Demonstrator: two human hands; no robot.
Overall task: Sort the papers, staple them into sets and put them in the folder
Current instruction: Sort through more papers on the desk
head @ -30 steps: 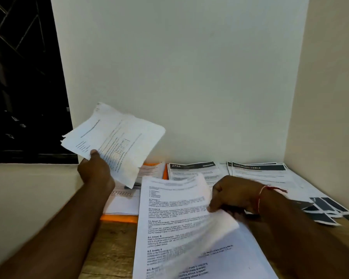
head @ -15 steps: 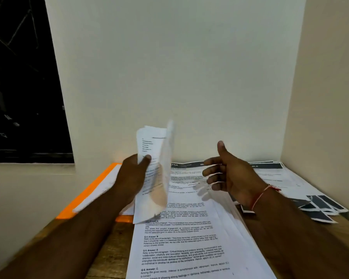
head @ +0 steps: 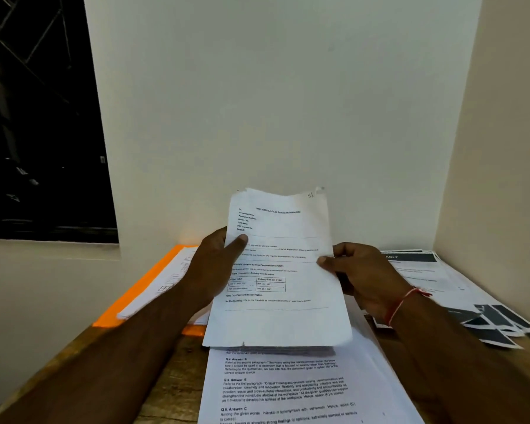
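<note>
A thin set of white printed sheets with a small table (head: 280,289) is held upright in front of me, its lower edge just above the desk. My left hand (head: 216,267) grips its left edge with the thumb on the front. My right hand (head: 360,270) pinches the right edge, thumb on the face of the sheet. Under it lies a stack of question-and-answer pages (head: 291,390). An orange folder (head: 141,289) lies at the left with white sheets on it.
Papers with dark headers (head: 435,270) are fanned out at the right, by the side wall. The wooden desk (head: 172,390) shows between my arms. A white wall stands close behind, and a dark window (head: 40,117) at the left.
My left hand has brought the sheets from up at the left to the middle and turned them to face me. My right hand let go of the desk stack and now pinches their right edge.
</note>
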